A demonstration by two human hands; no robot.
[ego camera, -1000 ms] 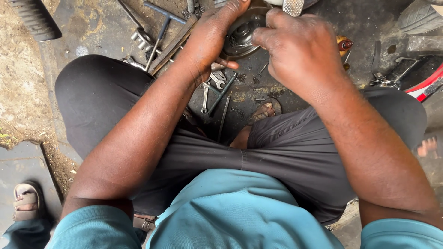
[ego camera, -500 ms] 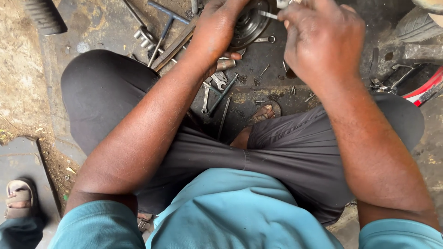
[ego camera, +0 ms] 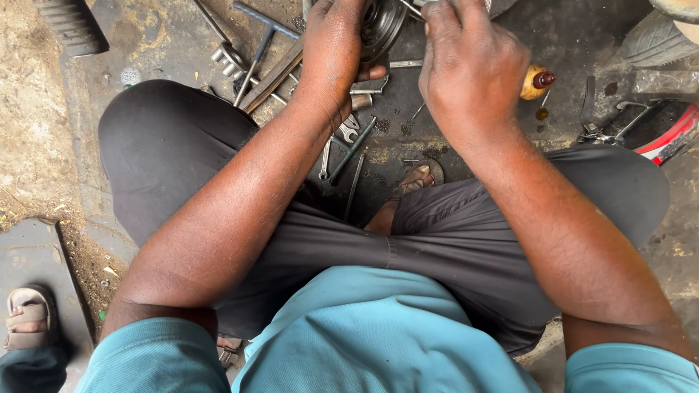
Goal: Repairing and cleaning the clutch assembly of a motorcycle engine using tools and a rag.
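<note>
Our left fingers wrap the round metal part (ego camera: pixel 382 25) at twelve o'clock, the left hand (ego camera: pixel 335 51) clamped on its side. Our right hand (ego camera: pixel 470 69) curls shut at one o'clock, pinching a thin metal tool (ego camera: pixel 409 9) that points at the part. Wrenches (ego camera: pixel 342 142) lie at eleven o'clock on the oily floor (ego camera: pixel 145 44), a wooden handle (ego camera: pixel 537 80) at two o'clock.

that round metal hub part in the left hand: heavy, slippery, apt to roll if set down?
The round metal part looks like solid machined metal, so probably heavy for its size and stiff. The left hand cups its side; the dark, stained ground hints at oil, so possibly slippery. Its circular rim suggests it could roll if set on edge.
</note>
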